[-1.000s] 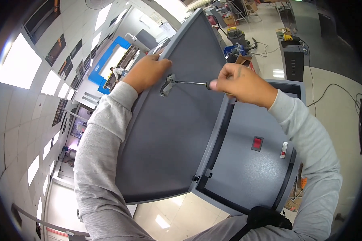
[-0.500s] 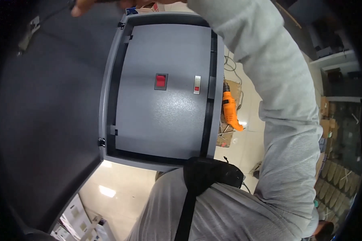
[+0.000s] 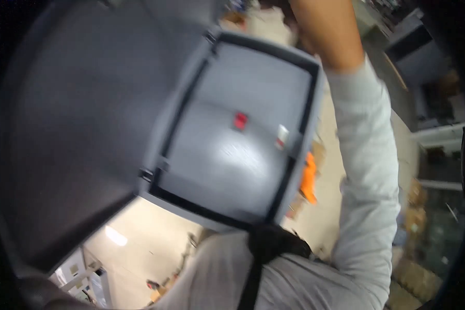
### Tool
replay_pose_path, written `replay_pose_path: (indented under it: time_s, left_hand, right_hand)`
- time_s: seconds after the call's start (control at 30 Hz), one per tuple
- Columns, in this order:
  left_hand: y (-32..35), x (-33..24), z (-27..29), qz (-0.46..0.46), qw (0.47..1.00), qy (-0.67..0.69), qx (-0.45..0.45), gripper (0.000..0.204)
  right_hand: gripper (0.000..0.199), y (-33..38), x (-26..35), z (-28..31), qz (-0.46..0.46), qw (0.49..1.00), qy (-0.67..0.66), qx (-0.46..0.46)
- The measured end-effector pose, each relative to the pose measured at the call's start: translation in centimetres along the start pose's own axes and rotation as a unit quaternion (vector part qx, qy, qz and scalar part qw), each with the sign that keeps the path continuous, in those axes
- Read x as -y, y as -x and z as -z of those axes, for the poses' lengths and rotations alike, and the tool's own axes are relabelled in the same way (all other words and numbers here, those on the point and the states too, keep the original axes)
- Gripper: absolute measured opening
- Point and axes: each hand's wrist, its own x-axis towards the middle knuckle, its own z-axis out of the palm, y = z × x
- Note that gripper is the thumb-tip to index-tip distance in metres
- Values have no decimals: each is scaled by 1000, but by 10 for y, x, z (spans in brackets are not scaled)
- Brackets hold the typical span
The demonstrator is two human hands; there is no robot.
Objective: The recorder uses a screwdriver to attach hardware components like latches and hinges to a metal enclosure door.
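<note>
Grey metal cabinet [image 3: 163, 132] in the middle, at a slant, with its door [image 3: 88, 119] wide open on the left and a flat panel [image 3: 212, 139] inside the frame. On the panel, a red switch [image 3: 240, 121] and, farther right, a small pale piece [image 3: 281, 137], red at its near end.

Right hand [image 3: 328, 28] stretched out beside the cabinet's far right corner; apparently mid-reach, apart from the switch. Next move, by this pose, probably calls for a clear view of the fingertips and a steady door before any fine contact.

Fingers past the upper edge: cannot tell whether open, closed or around something. Left hand out of sight, grip equally unknown. Dark fitting [image 3: 107, 3] at the door's far end, cut off. Orange tool [image 3: 308, 181] on the right, partly behind the cabinet, smeared by blur; exact kind hard to make out.
</note>
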Motion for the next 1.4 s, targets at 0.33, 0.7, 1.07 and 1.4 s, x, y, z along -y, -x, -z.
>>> replay_pose_path:
  time_s: [0.33,0.7,1.07,1.4]
  left_hand:
    - [8,-24,-34,-113,859,163,-472,37]
    - [14,-20,-28,-50,863,288,-413,53]
    - [25,-25,-30,-54,857,318,-401,54]
    - [18,-22,-34,-46,839,340,-422,54]
  right_hand:
    - [22,30,-42,-17,137,952,-155,-226]
    - [34,26,-47,-1,-58,983,-143,-101]
    - [41,40,-38,6,-42,991,-120,-41]
    - [45,48,-44,4,34,998,-51,-35]
